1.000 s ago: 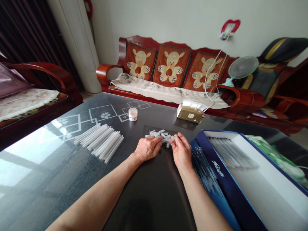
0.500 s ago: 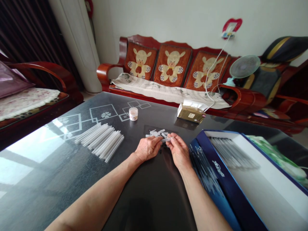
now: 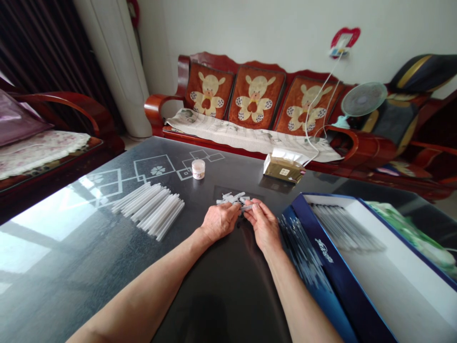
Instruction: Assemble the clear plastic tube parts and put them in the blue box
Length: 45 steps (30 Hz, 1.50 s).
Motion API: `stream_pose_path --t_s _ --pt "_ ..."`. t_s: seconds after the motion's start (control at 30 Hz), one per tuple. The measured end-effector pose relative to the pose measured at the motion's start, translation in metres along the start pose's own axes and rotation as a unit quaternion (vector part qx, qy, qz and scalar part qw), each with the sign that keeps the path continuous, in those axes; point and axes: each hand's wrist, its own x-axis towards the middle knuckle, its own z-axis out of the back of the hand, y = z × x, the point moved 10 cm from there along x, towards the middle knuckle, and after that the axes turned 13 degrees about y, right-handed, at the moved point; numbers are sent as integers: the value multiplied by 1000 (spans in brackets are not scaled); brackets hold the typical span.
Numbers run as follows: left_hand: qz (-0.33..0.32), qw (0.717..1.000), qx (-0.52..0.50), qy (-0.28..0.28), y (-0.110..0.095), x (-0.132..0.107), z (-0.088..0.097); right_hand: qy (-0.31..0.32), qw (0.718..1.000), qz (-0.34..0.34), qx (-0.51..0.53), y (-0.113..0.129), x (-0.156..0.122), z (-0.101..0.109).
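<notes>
White lettering, slanted and too unclear to read, on one blue box point(image 3: 323, 247) at the right of the frame. On one gold tissue pack point(image 3: 283, 172), right of centre, a pale square label with marks too small to read; on one small jar point(image 3: 198, 169), near the middle, print likewise illegible. At centre, two hands. Right hand point(image 3: 264, 228): thumb and fingers pinched on a short pale piece point(image 3: 247, 207), just below a heap of white pieces point(image 3: 232, 196) too jumbled to count. Left hand point(image 3: 221, 222): fingers curled in, tips closed on the same piece's left end. Left of centre, white tubes point(image 3: 149, 209) side by side, over a dozen, exact count lost in overlap. Inside the box, a blurred row of thin rods point(image 3: 344, 226). Top centre, three bear cushions point(image 3: 255, 99); upper right, one fan point(image 3: 364, 100).
</notes>
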Motion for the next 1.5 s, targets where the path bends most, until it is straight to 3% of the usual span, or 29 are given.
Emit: stream_pose_path --t_s 0.37,0.83,1.0,1.1,1.17,1.3,1.4,1.5 --pt "-14 990 142 -22 -11 -3 3 -43 998 -35 44 -5 -5 0" --pt "-32 979 191 -59 -19 -6 2 -71 992 -79 71 -15 -8 4" --pt "-31 980 182 -77 -16 -4 7 -39 999 -28 5 -3 -3 2" --pt "-40 978 173 -106 -14 -4 14 -12 990 37 -133 19 -4 -3" --pt "-52 976 170 -125 -14 -5 19 16 959 82 -270 36 -7 -13" --pt "-98 973 156 -136 -18 -7 22 90 855 155 -487 59 -17 -44" --pt "-127 975 136 -122 -23 -7 20 134 764 144 -614 64 -21 -64" --pt "-127 976 119 -129 -22 -9 22 143 684 101 -708 78 -25 -65"
